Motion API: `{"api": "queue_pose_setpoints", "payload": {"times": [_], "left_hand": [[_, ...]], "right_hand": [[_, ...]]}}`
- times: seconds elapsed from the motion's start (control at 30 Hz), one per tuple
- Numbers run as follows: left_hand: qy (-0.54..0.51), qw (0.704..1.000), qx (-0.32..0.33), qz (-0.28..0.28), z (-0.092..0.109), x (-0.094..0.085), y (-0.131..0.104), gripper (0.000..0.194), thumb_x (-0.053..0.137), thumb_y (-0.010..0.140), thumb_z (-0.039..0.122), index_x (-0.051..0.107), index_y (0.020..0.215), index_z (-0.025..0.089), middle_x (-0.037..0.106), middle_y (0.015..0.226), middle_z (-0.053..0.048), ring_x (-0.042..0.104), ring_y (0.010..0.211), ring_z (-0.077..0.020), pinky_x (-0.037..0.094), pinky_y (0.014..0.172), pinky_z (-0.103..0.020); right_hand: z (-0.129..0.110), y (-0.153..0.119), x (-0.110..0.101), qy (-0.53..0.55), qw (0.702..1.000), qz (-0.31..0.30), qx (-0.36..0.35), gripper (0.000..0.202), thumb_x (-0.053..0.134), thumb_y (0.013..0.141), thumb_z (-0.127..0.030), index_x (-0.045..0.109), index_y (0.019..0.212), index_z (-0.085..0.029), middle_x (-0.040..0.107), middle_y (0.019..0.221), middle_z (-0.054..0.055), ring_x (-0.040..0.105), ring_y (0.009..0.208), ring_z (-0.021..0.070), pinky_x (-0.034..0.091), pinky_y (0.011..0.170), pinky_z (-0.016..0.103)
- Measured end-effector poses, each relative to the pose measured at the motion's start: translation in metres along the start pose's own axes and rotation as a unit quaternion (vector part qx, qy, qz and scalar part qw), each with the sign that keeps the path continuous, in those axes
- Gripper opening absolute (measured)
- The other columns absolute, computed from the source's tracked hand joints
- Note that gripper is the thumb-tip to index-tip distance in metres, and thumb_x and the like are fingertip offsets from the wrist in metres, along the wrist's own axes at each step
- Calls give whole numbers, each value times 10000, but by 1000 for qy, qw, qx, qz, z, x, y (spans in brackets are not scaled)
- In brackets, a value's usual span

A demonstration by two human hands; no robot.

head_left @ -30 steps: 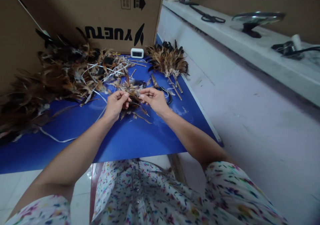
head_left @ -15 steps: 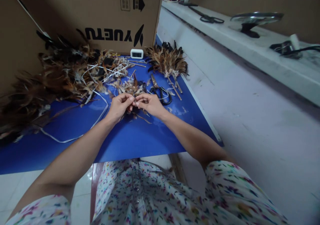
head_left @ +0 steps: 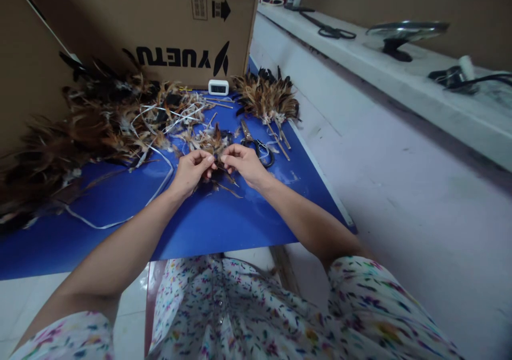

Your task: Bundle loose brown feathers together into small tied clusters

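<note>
We've got the left hand [head_left: 191,172] pinching feathers [head_left: 208,140] mid-table; the right hand [head_left: 245,165] has fingertips drawn together close beside, can't tell on what. We see scissors [head_left: 248,137] just right, feather heap [head_left: 102,122] left

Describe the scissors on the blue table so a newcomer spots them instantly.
On the blue table, find the fanned feather bundle at the far right. Between its sticks and the person's right hand lie the scissors, blades pointing away from the person. Black looped handles set them apart from the thin sticks and brown feathers nearby.
</note>
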State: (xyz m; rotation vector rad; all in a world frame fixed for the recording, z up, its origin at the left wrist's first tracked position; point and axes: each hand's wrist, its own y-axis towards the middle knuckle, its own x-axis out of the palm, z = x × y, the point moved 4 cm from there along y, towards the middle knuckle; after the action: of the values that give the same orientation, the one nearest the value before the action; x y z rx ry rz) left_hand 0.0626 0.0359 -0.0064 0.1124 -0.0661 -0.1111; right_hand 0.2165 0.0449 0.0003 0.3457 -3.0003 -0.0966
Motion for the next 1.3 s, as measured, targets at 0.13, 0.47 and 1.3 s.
{"api": "queue_pose_setpoints", "payload": {"times": [0.13,0.47,1.3], "left_hand": [[1,1000,-9,-24,-1,2,-1,364,792,667,483,612,711,170,649,620,-6,500,434,-77,404,395,-195],[7,998,-20,-51,-5,3,-1,381,809,646,502,626,685,170,662,609,-9,506,426,-71,406,399,-189],[2,998,-25,-62,-6,2,-1,372,810,670,476,649,724,145,671,626,-7,523,441,-59,425,423,-172]], "right_hand": [[-2,0,0,16,1000,-3,5,198,730,671,-286,577,742,-182,586,581,-62,529,516,66,443,491,193],[-1,0,1,-21,999,-27,-20,183,723,693,-286,574,717,-185,588,597,-51,534,541,73,438,511,200],[1,-1,0,3,999,-52,-1,220,789,654,-314,637,698,-162,602,576,-43,514,545,75,413,535,219]]}}
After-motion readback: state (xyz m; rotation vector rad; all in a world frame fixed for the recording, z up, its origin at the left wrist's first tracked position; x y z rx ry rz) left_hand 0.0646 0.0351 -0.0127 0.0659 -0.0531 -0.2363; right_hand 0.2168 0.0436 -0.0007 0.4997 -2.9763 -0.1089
